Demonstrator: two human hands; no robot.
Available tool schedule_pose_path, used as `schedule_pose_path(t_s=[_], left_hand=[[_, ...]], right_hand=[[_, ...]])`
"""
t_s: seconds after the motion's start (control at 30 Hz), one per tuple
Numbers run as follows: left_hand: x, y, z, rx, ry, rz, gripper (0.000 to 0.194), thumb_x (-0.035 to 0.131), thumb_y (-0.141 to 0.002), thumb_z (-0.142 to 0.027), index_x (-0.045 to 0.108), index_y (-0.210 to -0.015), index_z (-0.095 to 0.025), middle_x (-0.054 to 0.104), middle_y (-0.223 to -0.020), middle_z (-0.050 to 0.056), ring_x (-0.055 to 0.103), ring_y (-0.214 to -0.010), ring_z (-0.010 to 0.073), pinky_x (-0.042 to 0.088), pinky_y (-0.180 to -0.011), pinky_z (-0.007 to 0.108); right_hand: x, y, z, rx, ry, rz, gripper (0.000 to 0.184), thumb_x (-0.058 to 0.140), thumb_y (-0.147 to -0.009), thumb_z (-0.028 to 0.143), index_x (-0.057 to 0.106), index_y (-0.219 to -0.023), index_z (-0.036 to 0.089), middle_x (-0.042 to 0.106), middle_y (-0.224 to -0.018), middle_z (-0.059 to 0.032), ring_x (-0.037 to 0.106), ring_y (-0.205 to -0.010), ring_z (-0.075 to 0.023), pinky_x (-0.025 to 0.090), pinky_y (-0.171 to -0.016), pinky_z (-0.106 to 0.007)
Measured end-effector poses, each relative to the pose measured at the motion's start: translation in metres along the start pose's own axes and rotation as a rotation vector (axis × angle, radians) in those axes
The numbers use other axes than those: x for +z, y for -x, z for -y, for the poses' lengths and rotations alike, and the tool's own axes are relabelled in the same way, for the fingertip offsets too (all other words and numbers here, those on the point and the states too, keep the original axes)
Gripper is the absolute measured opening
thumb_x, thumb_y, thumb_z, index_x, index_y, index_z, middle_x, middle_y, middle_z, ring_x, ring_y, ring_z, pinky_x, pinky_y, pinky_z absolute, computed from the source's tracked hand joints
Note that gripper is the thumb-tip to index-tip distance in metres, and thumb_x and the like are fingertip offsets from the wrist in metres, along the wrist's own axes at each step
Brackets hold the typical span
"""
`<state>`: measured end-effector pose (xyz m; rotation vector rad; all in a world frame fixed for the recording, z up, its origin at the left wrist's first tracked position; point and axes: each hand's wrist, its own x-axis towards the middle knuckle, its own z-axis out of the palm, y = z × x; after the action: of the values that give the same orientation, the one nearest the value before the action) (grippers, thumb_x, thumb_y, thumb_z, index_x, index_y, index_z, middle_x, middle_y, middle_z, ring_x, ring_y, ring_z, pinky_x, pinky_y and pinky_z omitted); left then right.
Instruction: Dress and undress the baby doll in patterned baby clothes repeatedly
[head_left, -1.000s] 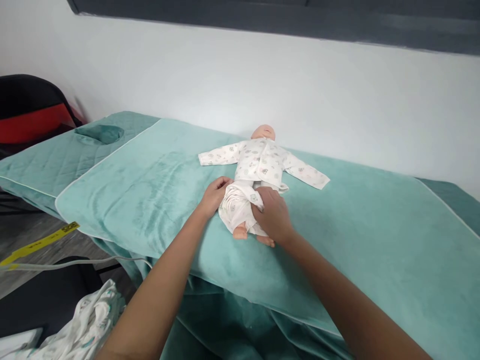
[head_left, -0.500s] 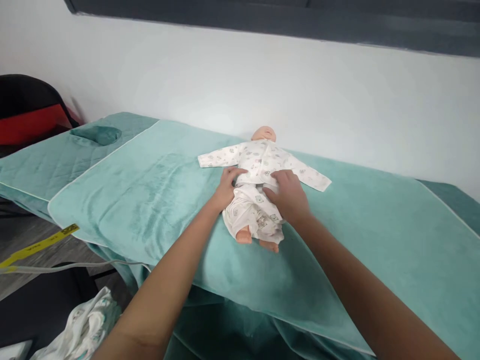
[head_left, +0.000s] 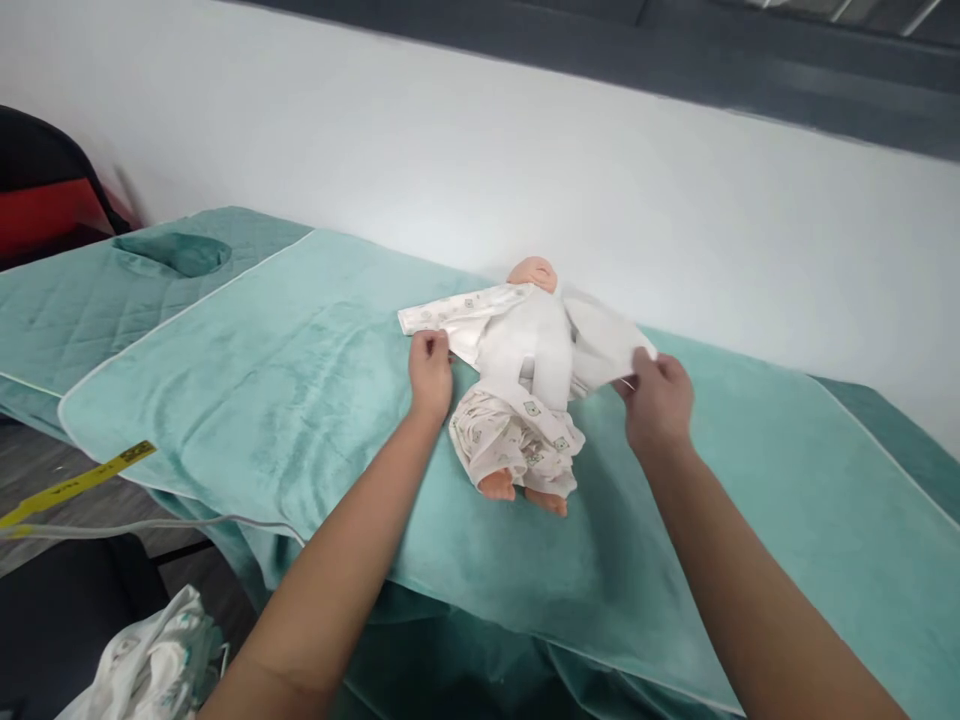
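A baby doll (head_left: 533, 272) lies on its back on a teal-covered bed, head by the wall and feet towards me. Its white printed baby shirt (head_left: 611, 335) is spread apart at the front, baring a plain white torso (head_left: 525, 345). My left hand (head_left: 431, 375) is closed on the shirt's edge just below the left sleeve. On the other side, my right hand (head_left: 658, 395) pinches the other front panel and holds it stretched out to the right. Printed baby trousers (head_left: 517, 430) sit bunched round the doll's legs, with both feet showing.
The teal bed cover (head_left: 262, 370) reaches to the white wall (head_left: 375, 140). A padded section with a face hole (head_left: 176, 255) is at the left. Folded printed cloths (head_left: 154, 655) lie on a black chair (head_left: 67, 610); a cable with a yellow tag (head_left: 82, 485) hangs nearby.
Both hands have moved outward from the doll's waist, drawing the shirt fronts apart. The closed shirt is now spread open, and the view has shifted slightly.
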<state>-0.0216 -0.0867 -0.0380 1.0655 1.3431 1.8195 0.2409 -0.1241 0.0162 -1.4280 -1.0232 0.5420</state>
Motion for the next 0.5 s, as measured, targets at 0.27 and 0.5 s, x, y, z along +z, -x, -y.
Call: schedule_pose_path(t_s=[0.27,0.5], left_hand=[[-0.012,0.005,0.006,0.015,-0.171,-0.105,0.006,0.055,-0.082,-0.02,0.052,-0.087,-0.021,0.054,-0.09,0.001,0.054,-0.088,0.0152,0.046,-0.087,0.03],[-0.005,-0.021,0.013,0.243,-0.544,0.067,0.047,0.064,-0.076,-0.02,0.053,-0.122,-0.018,0.052,-0.127,0.015,0.045,-0.124,0.0312,0.033,-0.11,0.046]], right_hand=[[-0.067,0.018,-0.044,0.077,0.336,-0.034,0.035,0.073,-0.067,0.046,0.057,-0.083,0.02,0.061,-0.071,-0.0001,0.056,-0.06,-0.0159,0.045,-0.056,-0.031],[-0.021,0.046,-0.008,-0.23,0.415,0.374,0.028,0.062,-0.084,0.044,0.063,-0.102,0.022,0.068,-0.101,-0.0067,0.064,-0.091,-0.0214,0.053,-0.08,-0.039]])
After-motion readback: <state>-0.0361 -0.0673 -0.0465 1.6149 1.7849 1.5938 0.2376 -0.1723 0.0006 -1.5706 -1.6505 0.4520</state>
